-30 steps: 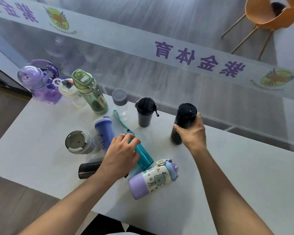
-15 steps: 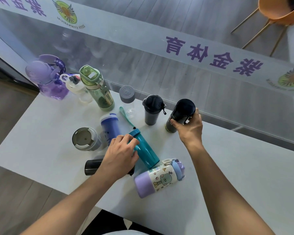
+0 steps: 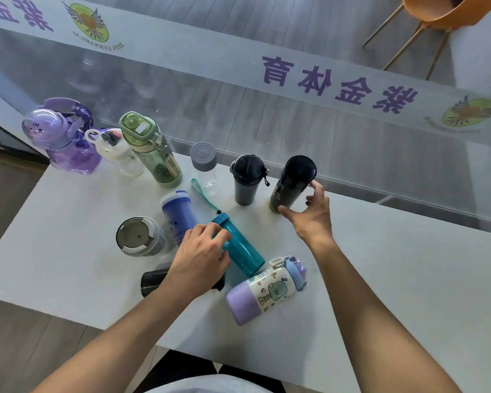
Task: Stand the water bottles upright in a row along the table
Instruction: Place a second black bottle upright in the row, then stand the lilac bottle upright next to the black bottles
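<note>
Head view: left hand (image 3: 199, 256) curls over the lying teal bottle (image 3: 240, 245), gripping it; right hand (image 3: 312, 214) (fingers spread, relaxed) brackets the upright black bottle (image 3: 291, 184), thumb touching its base.

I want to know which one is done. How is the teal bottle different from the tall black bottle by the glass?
The teal bottle lies on its side; the tall black bottle stands upright. The teal one is see-through with a green strap; the black one is dark and solid. The left hand grips the teal one, while the right hand is opening beside the black one. Both are slim bottles on the white table.
</note>
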{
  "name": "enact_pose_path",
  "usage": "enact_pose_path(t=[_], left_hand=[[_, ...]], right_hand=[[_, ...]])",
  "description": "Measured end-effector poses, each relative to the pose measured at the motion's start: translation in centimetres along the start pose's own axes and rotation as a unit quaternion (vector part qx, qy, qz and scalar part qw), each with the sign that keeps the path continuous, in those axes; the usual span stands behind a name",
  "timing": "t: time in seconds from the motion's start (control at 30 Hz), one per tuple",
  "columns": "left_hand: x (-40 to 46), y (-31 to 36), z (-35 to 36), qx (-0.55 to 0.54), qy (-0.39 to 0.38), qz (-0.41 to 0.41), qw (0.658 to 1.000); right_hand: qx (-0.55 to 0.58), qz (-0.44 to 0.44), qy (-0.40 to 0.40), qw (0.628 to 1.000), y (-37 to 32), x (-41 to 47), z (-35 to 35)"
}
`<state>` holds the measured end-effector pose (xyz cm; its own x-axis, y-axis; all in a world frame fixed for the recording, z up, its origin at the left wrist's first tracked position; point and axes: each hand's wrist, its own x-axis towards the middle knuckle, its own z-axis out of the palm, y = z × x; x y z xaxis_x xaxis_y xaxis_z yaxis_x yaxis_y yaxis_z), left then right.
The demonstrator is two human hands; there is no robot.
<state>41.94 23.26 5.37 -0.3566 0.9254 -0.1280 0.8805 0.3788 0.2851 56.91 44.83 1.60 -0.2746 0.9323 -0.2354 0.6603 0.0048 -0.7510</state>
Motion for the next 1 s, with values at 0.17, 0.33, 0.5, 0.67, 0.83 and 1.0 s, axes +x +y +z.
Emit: enact_pose_path(t=[0.17,0.33,0.5,0.67,0.83,1.0], left_hand=[[-0.2,-0.2,1.1,-0.006,-0.035,0.032,0.999],[-0.4,-0.9,2.6,0.007,-0.091,0.053,0.994],[-0.7,-1.6,3.8,0.005,-0.12,0.077,0.99],[-0.9,-1.8,4.6,0.005,-0.136,0.094,0.986],[-0.2,-0.9,4.9,0.015,-0.142,0.11,0.984],[-0.2,0.8,5.3,0.021,-0.148,0.101,0.984]], right_hand=[[-0.086,0.138,-0.053,0.985,3.8,-5.6,-0.4],[-0.107,0.29,-0.073,0.948,6.8,-10.4,0.7],[0.028,0.359,-0.048,0.932,7.4,-11.4,2.0],[0.164,0.398,0.0,0.902,8.2,-11.0,2.7],[0.225,0.378,0.035,0.897,8.6,-12.1,1.5],[0.157,0.289,0.074,0.942,8.1,-11.7,-2.1]])
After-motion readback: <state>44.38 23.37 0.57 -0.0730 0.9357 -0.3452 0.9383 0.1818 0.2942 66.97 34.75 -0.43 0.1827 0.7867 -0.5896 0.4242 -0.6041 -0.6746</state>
